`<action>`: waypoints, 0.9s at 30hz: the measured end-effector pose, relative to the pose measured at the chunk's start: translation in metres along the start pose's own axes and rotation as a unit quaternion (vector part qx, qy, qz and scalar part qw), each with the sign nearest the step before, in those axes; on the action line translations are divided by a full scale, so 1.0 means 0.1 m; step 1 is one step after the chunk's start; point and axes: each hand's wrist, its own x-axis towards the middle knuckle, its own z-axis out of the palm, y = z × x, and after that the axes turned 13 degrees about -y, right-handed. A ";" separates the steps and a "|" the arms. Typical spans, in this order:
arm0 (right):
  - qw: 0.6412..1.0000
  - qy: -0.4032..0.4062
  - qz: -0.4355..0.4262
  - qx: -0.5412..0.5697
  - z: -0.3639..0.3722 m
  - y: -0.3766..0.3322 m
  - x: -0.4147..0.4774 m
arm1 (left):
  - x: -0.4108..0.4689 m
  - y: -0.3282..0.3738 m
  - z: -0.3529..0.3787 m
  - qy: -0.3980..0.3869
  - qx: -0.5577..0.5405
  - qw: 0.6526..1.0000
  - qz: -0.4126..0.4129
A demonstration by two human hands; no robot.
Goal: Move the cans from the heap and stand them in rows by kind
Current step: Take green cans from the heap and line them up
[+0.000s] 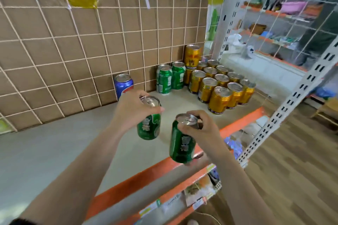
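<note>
My left hand (pixel 132 110) grips a green can (pixel 149 126) by its top, above the middle of the shelf board (pixel 73 142). My right hand (pixel 199 129) grips a second green can (pixel 181 144) by its rim, over the shelf's orange front edge (pixel 146 173). Two green cans (pixel 170 77) stand side by side at the back wall. Right of them stand several gold cans (pixel 219 86) in rows, with one gold can (pixel 193 55) stacked on top at the back. A blue can (pixel 123 83) stands alone against the wall, behind my left hand.
A brown panel with a white wire grid (pixel 82 51) backs the shelf. White perforated uprights (pixel 292 100) stand to the right, with more shelves of goods behind. A lower shelf with price labels (pixel 182 201) lies below, above a wooden floor (pixel 292 179).
</note>
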 end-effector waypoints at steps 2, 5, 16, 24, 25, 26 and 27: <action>0.999 -0.033 -0.010 -0.013 -0.14 0.00 0.30 | 0.24 0.01 0.05 0.026 0.022 0.999 -0.031; 0.994 -0.103 -0.018 -0.041 -0.33 0.00 0.75 | 0.57 0.01 0.10 0.065 0.063 0.993 -0.078; 0.971 -0.205 -0.022 -0.124 -0.54 -0.03 1.91 | 1.29 0.04 0.05 0.125 0.192 0.948 -0.222; 0.964 -0.224 -0.063 -0.131 -0.40 -0.09 2.19 | 1.44 -0.15 0.08 0.136 0.164 0.947 -0.240; 0.963 -0.221 -0.072 -0.134 -0.38 -0.10 2.21 | 1.46 -0.17 0.09 0.135 0.169 0.946 -0.240; 0.963 -0.218 -0.079 -0.137 -0.37 -0.12 2.23 | 1.47 -0.19 0.08 0.133 0.174 0.946 -0.238; 0.963 -0.215 -0.085 -0.140 -0.35 -0.13 2.24 | 1.49 -0.21 0.08 0.131 0.177 0.946 -0.238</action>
